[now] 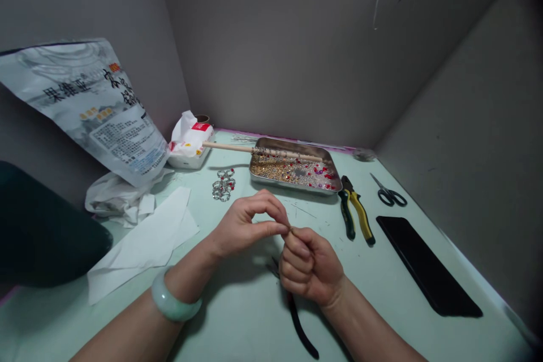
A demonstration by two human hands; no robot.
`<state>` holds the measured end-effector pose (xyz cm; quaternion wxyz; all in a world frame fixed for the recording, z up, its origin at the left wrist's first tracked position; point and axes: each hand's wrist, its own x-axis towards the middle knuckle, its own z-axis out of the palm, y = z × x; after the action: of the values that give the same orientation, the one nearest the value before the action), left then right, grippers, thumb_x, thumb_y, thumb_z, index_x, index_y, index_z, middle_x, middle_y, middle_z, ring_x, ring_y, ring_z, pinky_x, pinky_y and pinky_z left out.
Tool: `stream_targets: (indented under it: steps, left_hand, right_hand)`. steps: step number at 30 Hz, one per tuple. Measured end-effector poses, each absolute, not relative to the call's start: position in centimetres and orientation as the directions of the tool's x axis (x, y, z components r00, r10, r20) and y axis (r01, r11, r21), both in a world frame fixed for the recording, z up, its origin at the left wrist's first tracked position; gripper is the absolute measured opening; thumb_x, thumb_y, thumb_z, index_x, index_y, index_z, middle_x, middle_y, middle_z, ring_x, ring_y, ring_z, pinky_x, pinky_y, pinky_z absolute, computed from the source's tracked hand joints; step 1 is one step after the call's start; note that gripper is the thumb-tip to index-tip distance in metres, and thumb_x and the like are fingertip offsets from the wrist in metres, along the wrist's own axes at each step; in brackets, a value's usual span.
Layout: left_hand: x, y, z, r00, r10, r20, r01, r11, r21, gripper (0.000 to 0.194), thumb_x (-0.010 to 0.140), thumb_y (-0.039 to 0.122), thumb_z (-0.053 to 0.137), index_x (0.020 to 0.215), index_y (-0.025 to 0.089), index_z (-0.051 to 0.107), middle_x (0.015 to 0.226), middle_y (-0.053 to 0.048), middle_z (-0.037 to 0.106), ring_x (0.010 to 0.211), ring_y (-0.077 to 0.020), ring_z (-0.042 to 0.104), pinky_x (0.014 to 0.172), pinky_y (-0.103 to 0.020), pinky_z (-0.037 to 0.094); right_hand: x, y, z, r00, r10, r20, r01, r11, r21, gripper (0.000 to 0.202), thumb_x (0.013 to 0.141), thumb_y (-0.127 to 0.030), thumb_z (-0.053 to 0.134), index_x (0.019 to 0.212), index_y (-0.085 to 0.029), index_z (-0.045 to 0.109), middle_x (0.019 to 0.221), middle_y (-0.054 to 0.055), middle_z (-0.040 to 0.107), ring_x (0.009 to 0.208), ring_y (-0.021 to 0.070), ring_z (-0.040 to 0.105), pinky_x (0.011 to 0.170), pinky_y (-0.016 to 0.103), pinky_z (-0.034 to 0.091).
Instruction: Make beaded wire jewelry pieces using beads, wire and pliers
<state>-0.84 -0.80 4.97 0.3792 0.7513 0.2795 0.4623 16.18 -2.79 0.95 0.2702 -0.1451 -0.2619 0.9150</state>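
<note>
R hand (311,266) part-hides blk pliers (302,331).

Two hands (311,266), one tray (292,185), one stick (231,147), one pair of scissors (385,189), probably two pliers (360,212)

Your tray (294,185) is shiny metal, its beads (275,171) glossy; the stick (229,147) is smooth wood. Your bracelet (173,301) looks polished like stone. The pouch (116,124) is sleek plastic film, the sheets (139,246) matt paper. Your black-handled tool (302,331) looks smooth, plastic-coated; the black slab (424,263) is matt, your desk (365,288) smooth.
</note>
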Motion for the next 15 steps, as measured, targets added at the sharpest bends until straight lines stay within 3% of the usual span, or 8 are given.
stream_targets:
  steps: [4,9,15]
  left_hand:
    - [-0.5,-1.1,4.9,0.317,0.748,0.583,0.267,-0.66,0.702,0.005,0.079,0.017,0.063,0.076,0.019,0.067,0.087,-0.005,0.061,0.087,-0.0172,0.056,0.081,-0.034,0.046]
    - [0.1,-1.7,4.9,0.244,0.675,0.696,0.451,-0.715,0.535,0.009,0.079,0.013,0.06,0.076,0.019,0.065,0.086,-0.005,0.056,0.088,-0.0185,0.051,0.079,-0.035,0.044]
    - [0.6,-2.1,4.6,0.188,0.714,0.674,0.427,-0.678,0.599,0.006,0.078,0.012,0.06,0.075,0.018,0.061,0.084,-0.004,0.052,0.083,-0.0166,0.05,0.074,-0.032,0.044]
  right_hand:
    - [15.8,-2.6,1.3,-0.748,0.66,-0.074,-0.518,-0.65,-0.556,0.034,0.084,-0.036,0.052,0.057,-0.019,0.041,0.038,-0.012,0.018,0.033,0.0039,0.009,0.031,0.015,0.014]
    - [15.1,-2.9,1.8,-0.576,0.815,-0.065,-0.593,-0.471,-0.654,0.029,0.085,-0.033,0.054,0.062,-0.018,0.048,0.042,-0.012,0.017,0.036,0.0036,0.011,0.034,0.015,0.015]
    - [14.9,-3.0,1.5,-0.429,0.903,-0.033,-0.512,-0.273,-0.814,0.03,0.088,-0.036,0.052,0.063,-0.018,0.047,0.044,-0.011,0.021,0.039,0.0046,0.012,0.037,0.018,0.014]
